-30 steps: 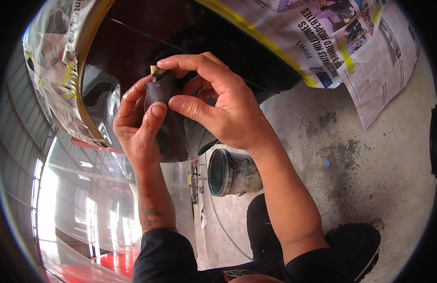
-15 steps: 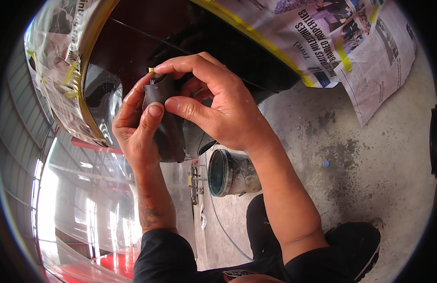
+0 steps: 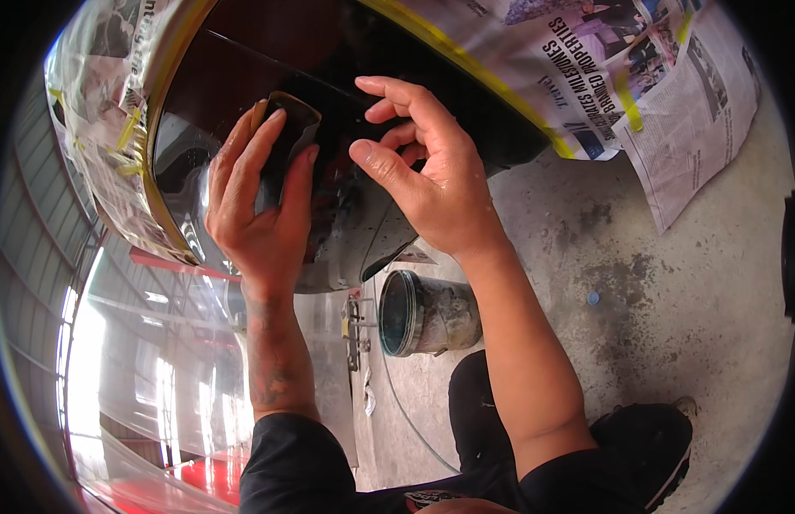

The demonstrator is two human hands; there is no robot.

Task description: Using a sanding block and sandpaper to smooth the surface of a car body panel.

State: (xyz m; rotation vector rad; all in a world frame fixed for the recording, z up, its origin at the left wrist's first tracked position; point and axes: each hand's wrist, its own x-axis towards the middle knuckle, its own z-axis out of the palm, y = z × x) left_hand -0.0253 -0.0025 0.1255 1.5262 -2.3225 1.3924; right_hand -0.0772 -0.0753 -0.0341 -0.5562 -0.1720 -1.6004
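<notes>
My left hand (image 3: 258, 197) holds a small dark pad with a tan edge (image 3: 301, 116), which looks like folded abrasive paper, against a glossy dark maroon-black car body panel (image 3: 243, 43). Its fingertips rest on the pad. Just to the right, my right hand (image 3: 436, 180) is open, fingers curled loosely apart, with nothing visible in it, over the black part of the panel. Yellow tape borders the panel along both sides.
Newspaper and plastic masking (image 3: 672, 137) surrounds the panel. A dirty bucket (image 3: 440, 313) stands on the stained concrete floor (image 3: 543, 283) below, near a thin hose and a small blue cap (image 3: 594, 298). Clear plastic sheeting (image 3: 157, 368) is at the left; my legs show below.
My right hand has let go of the dark pad and moved up and right. My left hand has turned palm-down, pressing the pad on the panel.
</notes>
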